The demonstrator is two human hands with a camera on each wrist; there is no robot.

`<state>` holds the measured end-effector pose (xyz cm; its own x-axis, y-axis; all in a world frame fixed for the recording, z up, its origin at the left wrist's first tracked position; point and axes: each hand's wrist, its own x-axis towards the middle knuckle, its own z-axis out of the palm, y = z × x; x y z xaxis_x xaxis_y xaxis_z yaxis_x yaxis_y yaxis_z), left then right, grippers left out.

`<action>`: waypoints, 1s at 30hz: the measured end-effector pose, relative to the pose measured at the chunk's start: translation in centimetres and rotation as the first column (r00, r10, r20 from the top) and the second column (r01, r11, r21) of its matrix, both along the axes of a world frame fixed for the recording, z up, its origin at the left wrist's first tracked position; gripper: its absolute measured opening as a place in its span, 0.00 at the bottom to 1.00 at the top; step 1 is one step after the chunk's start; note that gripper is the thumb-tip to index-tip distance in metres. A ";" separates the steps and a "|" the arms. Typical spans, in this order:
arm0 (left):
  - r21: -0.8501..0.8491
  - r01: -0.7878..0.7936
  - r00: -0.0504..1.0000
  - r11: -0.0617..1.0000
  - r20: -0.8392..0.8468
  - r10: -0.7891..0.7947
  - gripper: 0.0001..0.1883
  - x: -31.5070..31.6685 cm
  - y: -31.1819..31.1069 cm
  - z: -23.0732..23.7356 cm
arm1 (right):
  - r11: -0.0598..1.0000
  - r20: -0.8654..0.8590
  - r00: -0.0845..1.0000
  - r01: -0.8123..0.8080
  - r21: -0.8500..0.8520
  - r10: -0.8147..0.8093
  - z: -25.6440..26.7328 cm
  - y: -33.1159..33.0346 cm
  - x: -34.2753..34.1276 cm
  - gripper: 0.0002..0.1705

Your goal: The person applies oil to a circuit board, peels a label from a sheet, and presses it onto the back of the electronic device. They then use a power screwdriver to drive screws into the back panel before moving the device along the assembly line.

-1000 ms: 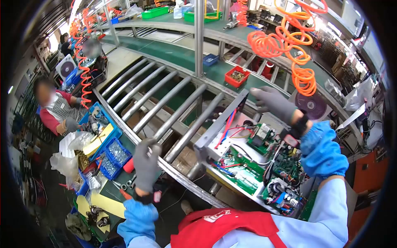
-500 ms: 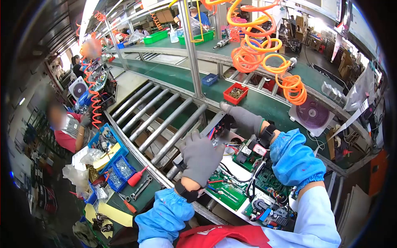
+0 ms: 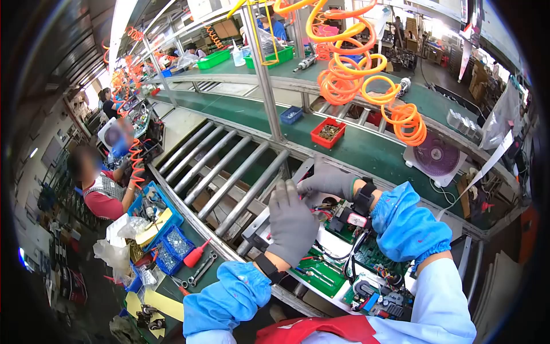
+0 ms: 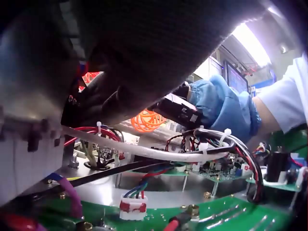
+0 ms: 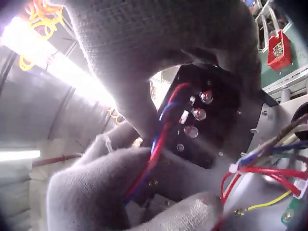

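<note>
An open metal chassis holds green circuit boards (image 3: 321, 272), cables and black parts in front of me. Its upright end panel (image 3: 259, 227) stands on the far left side. My gloved left hand (image 3: 292, 223) lies over the panel's top, fingers pointing away and thumb on the inner face. My gloved right hand (image 3: 329, 180) curls over the panel's far end, its fingertips close to the left hand. The right wrist view shows a black plate (image 5: 211, 144) with several round fittings beneath the right hand, and a twisted red and blue wire (image 5: 161, 144) beside it.
Metal rollers (image 3: 215, 166) run left of the chassis. A red bin of small metal parts (image 3: 328, 133) and a blue bin (image 3: 291, 114) sit on the green belt. Orange coiled hoses (image 3: 349, 74) hang above. Wrenches (image 3: 201, 269) and a red bottle (image 3: 196, 254) lie at left; another person sits beyond.
My left hand has come from over the rollers at left onto the panel. The right hand has drawn down and left along the panel's far end, closer to the left hand.
</note>
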<state>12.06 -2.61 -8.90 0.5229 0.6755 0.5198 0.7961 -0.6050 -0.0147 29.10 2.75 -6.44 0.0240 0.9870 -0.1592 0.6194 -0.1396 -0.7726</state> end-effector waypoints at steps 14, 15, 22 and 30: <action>0.008 0.042 0.991 0.999 0.129 -0.043 0.31 -0.6 0.2 -0.8 | 0.949 0.009 0.957 0.288 0.125 -0.291 0.0 -0.8 -3.9 0.42; 0.016 0.052 0.991 0.999 0.124 -0.054 0.30 -0.7 0.3 -0.5 | 0.942 -0.024 0.955 0.297 0.159 -0.297 -0.2 -0.8 -3.8 0.40; 0.082 0.048 0.993 0.995 0.106 -0.056 0.30 -0.9 0.1 -0.8 | 0.944 -0.005 0.975 0.218 0.246 -0.223 -1.9 -0.4 -2.1 0.39; -0.030 0.042 0.984 0.999 0.172 -0.037 0.30 -0.3 0.4 -1.7 | 0.903 -0.001 0.965 0.244 0.353 -0.261 -3.7 -0.4 -1.9 0.29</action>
